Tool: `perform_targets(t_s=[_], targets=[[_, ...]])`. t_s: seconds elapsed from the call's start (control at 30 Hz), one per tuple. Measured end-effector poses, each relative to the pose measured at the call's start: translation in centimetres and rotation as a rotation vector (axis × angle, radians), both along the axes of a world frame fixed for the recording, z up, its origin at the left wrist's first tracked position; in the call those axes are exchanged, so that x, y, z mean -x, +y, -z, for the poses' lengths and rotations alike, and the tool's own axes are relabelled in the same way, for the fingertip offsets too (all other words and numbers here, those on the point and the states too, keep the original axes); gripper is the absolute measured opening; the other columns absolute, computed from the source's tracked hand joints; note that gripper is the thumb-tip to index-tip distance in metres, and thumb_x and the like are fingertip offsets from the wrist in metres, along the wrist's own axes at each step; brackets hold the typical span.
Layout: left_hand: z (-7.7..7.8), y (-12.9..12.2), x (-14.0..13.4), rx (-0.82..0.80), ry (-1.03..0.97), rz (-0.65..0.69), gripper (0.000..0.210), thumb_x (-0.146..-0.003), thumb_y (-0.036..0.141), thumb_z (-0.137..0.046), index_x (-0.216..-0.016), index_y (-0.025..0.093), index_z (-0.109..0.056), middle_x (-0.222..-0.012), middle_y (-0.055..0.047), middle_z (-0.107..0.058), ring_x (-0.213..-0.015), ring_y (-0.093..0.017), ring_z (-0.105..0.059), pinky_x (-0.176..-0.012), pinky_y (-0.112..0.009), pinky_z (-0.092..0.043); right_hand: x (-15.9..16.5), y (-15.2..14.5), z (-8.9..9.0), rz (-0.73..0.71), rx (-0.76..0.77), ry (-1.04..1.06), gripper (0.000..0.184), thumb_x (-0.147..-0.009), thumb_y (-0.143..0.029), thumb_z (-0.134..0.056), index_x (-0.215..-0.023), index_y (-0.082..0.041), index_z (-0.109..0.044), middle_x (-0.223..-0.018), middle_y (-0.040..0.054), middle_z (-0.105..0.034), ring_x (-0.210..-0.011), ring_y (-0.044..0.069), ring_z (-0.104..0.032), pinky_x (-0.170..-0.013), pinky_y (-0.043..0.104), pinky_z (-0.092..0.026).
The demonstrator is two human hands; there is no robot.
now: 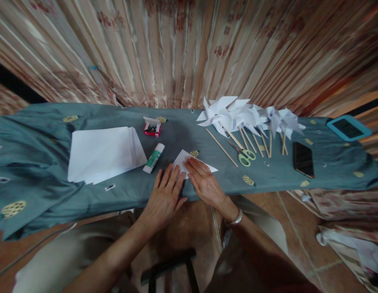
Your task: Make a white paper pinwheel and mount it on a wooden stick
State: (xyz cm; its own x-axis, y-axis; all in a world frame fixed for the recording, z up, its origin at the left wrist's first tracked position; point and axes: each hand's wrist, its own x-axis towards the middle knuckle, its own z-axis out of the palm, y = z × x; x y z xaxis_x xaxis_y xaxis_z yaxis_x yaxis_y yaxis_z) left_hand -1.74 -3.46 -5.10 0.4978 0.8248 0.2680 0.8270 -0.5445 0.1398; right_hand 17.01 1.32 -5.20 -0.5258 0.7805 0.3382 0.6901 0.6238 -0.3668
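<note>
A white sheet folded into a triangle lies flat near the table's front edge, partly covered by my hands. My left hand is open, with its fingertips resting on the paper's left side. Across the middle of the paper, my right hand lies flat with its fingers stretched out close together. A green and white glue stick lies just left of the paper. To the right are a loose wooden stick and scissors with light green handles.
Several white paper pinwheels on sticks lie at the back right. A stack of white paper is at left, near an open red box of small dark pieces. A phone and a blue-framed tablet lie far right. Curtains hang behind.
</note>
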Motion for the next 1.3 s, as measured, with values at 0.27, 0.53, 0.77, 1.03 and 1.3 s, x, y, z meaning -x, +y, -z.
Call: perform_targets(t_s=[0.27,0.53,0.77,1.03,1.3], targets=[[0.2,0.3,0.8,0.024,-0.042,-0.012,0.060,-0.091,0.034,-0.056,-0.141,0.003,-0.043,-0.148,-0.027,-0.044,-0.141,-0.040,-0.037,-0.112,-0.057,-0.036,-0.1,0.1,-0.3,0.002,0.023,-0.018,0.042,-0.101,-0.022,-0.035,-0.138,-0.013,-0.054,-0.143,0.0146,-0.055,-0.138,0.024,-0.045,-0.116,0.047,-0.040],[0.2,0.7,1.5,0.077,-0.144,0.025,0.061,-0.093,0.035,-0.053,-0.142,0.003,-0.036,-0.148,-0.029,-0.043,-0.139,-0.036,-0.040,-0.112,-0.056,-0.037,-0.1,0.3,-0.7,0.010,0.035,-0.108,0.043,-0.101,-0.022,-0.035,-0.139,-0.015,-0.052,-0.147,0.0123,-0.052,-0.140,0.026,-0.042,-0.116,0.051,-0.036],[0.2,1.0,1.7,0.093,-0.183,0.035,0.059,-0.094,0.036,-0.052,-0.142,0.006,-0.036,-0.147,-0.026,-0.044,-0.137,-0.035,-0.043,-0.109,-0.055,-0.041,0.0,0.6,-1.1,-0.008,0.025,-0.154,0.042,-0.101,-0.022,-0.036,-0.139,-0.012,-0.053,-0.148,0.0121,-0.051,-0.141,0.027,-0.041,-0.117,0.051,-0.033],[-0.1,1.1,1.8,0.136,-0.211,0.031,0.054,-0.093,0.034,-0.055,-0.140,0.011,-0.041,-0.148,-0.023,-0.043,-0.136,-0.035,-0.044,-0.109,-0.055,-0.042,-0.1,0.7,-0.7,0.018,0.034,-0.151,0.042,-0.101,-0.024,-0.037,-0.141,-0.020,-0.050,-0.150,0.0098,-0.048,-0.143,0.027,-0.037,-0.117,0.053,-0.032],[-0.5,1.2,1.9,0.177,-0.257,0.013,0.046,-0.094,0.036,-0.053,-0.134,0.014,-0.049,-0.149,-0.020,-0.043,-0.135,-0.034,-0.045,-0.108,-0.055,-0.043,-0.3,1.0,-0.8,0.094,0.008,-0.189,0.042,-0.100,-0.030,-0.042,-0.141,-0.025,-0.050,-0.153,0.0125,-0.043,-0.148,0.029,-0.028,-0.116,0.057,-0.027]])
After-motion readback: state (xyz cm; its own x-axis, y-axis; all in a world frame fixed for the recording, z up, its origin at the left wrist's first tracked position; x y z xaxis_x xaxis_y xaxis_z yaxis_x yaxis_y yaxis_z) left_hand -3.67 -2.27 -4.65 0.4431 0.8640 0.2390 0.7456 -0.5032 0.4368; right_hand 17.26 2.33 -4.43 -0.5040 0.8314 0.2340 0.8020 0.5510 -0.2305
